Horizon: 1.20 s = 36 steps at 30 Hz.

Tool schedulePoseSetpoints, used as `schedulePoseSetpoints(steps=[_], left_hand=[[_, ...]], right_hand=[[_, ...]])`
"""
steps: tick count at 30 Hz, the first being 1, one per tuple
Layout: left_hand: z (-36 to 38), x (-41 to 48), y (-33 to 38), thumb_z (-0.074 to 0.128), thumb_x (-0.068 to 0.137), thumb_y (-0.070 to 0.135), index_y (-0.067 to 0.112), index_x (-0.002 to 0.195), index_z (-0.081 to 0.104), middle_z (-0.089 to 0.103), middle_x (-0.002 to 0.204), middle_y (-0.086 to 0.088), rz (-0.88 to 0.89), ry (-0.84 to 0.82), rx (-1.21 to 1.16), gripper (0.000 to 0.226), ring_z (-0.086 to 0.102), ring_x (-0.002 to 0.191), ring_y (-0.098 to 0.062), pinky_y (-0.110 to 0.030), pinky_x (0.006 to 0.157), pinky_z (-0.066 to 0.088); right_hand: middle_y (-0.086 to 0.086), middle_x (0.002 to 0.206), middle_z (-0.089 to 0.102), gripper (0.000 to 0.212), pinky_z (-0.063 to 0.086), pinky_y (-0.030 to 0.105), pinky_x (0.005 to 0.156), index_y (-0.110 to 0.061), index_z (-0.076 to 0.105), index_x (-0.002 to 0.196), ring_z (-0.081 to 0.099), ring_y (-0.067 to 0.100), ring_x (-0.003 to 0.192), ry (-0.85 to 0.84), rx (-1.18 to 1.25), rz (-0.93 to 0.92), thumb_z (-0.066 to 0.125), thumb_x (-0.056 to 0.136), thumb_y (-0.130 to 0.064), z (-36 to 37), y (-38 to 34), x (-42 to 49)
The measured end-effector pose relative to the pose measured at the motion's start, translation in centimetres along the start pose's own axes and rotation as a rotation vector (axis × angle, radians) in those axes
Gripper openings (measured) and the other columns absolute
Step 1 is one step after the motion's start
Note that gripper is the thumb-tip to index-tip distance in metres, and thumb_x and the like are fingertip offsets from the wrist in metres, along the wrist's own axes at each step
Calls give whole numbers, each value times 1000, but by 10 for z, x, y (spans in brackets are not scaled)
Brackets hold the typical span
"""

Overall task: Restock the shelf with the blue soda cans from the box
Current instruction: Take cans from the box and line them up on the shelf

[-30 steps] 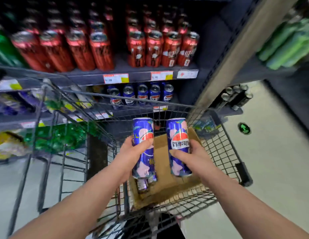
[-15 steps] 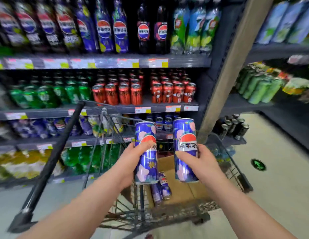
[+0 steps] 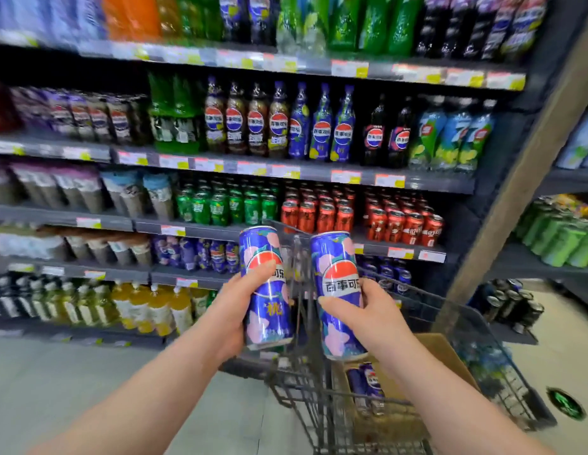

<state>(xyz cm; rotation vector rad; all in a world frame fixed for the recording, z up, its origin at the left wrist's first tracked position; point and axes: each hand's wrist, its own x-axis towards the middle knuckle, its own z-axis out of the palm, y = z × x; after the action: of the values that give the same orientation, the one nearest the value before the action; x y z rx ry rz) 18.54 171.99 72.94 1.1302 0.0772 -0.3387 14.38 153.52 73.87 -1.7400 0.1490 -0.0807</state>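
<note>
Two blue soda cans are held upright above the cart, one per hand.
Left hand (image 3: 232,310) fingers are clenched round the left can (image 3: 265,287), right hand (image 3: 368,318) fingers round the right can (image 3: 338,295); either could be knocked on the cart rim (image 3: 427,295) and dropped.

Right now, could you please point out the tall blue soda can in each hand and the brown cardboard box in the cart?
Left hand's blue soda can (image 3: 268,310): head view, lower label.
Right hand's blue soda can (image 3: 335,254): head view, upper body.
Brown cardboard box (image 3: 447,359): head view, inner right wall.
</note>
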Motion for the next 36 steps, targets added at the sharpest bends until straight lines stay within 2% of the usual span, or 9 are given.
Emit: schedulePoseSetpoints(steps=[4,8,13,15,18,21,25,29,36], left_hand=[[-91,-10,54,71,56,36,12,91,60,67,65,-9,112,77,-44,44,64,51,-19,-29,51,56],[-205,-21,125,72,55,35,13,89,59,68,62,-7,220,141,7,42,64,49,-18,-28,48,54],[-320,-36,199,71,59,34,13,93,57,68,65,-6,329,215,73,42,65,52,-18,-29,53,55],[-354,-39,218,72,56,35,14,95,56,66,64,-6,345,239,66,48,64,52,-19,-29,53,55],[-396,-36,241,75,53,36,14,99,54,66,65,-6,370,274,44,56,65,55,-21,-31,53,54],[-435,-27,261,78,58,35,14,102,53,67,67,-8,390,277,11,55,66,55,-22,-32,53,54],[-487,-7,288,84,54,37,17,101,54,69,69,-4,406,334,25,59,67,59,-19,-31,54,54],[-545,27,322,78,61,36,17,104,54,71,68,-2,418,389,47,53,68,59,-17,-30,53,53],[-644,92,400,79,55,38,18,100,57,72,69,-4,421,452,88,54,69,59,-20,-31,52,54]], right_hand=[[-6,83,67,25,44,9,43,-25,55,85,63,-3,55,-72,19,-69,76,72,-22,99,-35,21],[-1,89,69,25,49,17,53,-22,59,90,66,9,70,-125,52,-104,76,72,-21,225,-63,45],[3,92,70,33,55,24,62,-16,60,101,68,16,79,-215,102,-103,76,72,-23,355,-93,63],[5,96,69,37,54,31,69,-16,60,103,68,19,84,-247,95,-98,76,71,-24,393,-102,69],[3,96,69,35,53,29,65,-21,58,99,68,18,83,-303,79,-106,77,69,-25,441,-115,85],[3,97,69,43,54,30,66,-18,57,106,68,19,83,-334,63,-111,77,69,-27,487,-127,105],[4,100,68,48,55,32,67,-18,55,110,68,21,85,-385,44,-135,77,69,-30,550,-138,140],[3,100,68,46,55,32,67,-21,55,108,68,20,85,-436,68,-153,77,69,-31,618,-148,191],[-3,92,70,36,49,18,52,-24,58,101,69,11,75,-493,120,-180,77,70,-27,741,-181,296]])
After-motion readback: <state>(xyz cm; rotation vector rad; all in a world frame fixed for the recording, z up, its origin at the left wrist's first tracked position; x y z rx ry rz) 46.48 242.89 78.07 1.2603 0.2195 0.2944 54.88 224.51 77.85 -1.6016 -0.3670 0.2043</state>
